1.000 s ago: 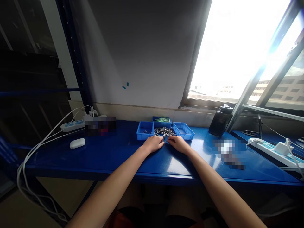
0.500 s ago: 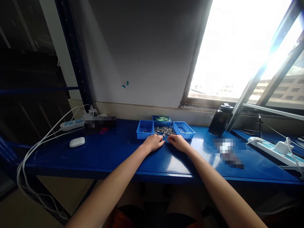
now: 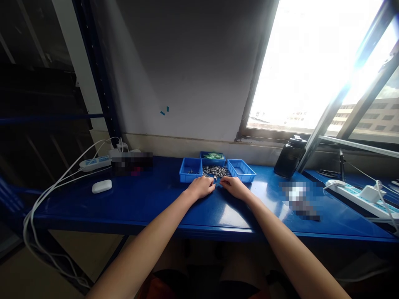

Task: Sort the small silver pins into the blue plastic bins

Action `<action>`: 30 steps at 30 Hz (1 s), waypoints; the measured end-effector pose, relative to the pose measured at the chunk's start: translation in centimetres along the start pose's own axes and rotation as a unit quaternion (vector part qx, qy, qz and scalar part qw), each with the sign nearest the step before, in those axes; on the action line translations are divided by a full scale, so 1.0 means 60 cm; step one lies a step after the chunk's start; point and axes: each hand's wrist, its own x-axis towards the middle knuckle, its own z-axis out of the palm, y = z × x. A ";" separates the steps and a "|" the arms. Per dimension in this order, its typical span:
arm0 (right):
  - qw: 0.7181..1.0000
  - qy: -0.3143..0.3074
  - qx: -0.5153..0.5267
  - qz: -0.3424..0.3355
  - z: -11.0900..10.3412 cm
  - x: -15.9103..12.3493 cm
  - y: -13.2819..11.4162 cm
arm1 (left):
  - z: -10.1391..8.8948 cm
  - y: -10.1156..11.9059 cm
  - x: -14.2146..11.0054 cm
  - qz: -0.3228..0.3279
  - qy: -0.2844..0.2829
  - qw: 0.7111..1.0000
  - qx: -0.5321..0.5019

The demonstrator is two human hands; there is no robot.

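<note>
My left hand (image 3: 202, 187) and my right hand (image 3: 234, 187) rest low over the blue table, fingertips almost meeting. Both are closed in a pinch, and a tiny thin piece seems to span the gap between them, too small to name. Just beyond the fingers lies a heap of small slender metal pieces (image 3: 215, 171), dark and silvery. Left of the heap stands a blue bin (image 3: 190, 177) with a few such pieces inside. Another blue bin (image 3: 245, 176) sits on the right, with nothing visible in it. Behind the heap, a third blue bin (image 3: 205, 162) holds green plastic packaging (image 3: 213, 156).
A dark bottle (image 3: 289, 158) stands at the back right, near a white power strip (image 3: 358, 197). On the left are a white rounded case (image 3: 102, 186), another power strip (image 3: 95, 163) and loose white cables (image 3: 51, 193). Blurred items lie on both sides. The table's front edge (image 3: 215, 232) runs beneath my forearms.
My right fingertips have shifted very slightly, and the thin piece between my hands shows more clearly than a second ago. The bins and heap look unchanged.
</note>
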 end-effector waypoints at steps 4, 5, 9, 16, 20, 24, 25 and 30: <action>1.000 0.000 -0.002 0.004 0.000 0.000 0.001 | -0.004 0.003 -0.002 -0.013 0.001 1.000 -0.005; 1.000 -0.002 -0.002 0.005 0.000 0.001 0.002 | -0.005 0.003 -0.003 -0.013 0.000 1.000 -0.007; 1.000 -0.006 -0.001 0.009 0.002 0.001 0.005 | -0.006 0.002 -0.003 -0.010 0.003 1.000 -0.010; 1.000 -0.006 0.002 0.016 0.003 0.002 0.007 | -0.005 0.000 -0.001 0.022 0.029 0.999 -0.002; 1.000 -0.007 -0.006 0.008 0.002 0.001 0.005 | -0.009 0.003 -0.002 0.068 0.057 0.996 -0.008; 1.000 -0.006 -0.016 0.006 0.003 0.001 0.005 | -0.010 0.006 -0.004 0.084 0.060 0.995 -0.006; 1.000 -0.006 -0.016 0.004 0.004 0.002 0.005 | -0.010 0.006 -0.004 0.085 0.059 0.995 -0.004; 1.000 -0.007 -0.014 -0.001 0.003 0.002 0.007 | -0.010 0.004 -0.004 0.091 0.063 0.994 0.003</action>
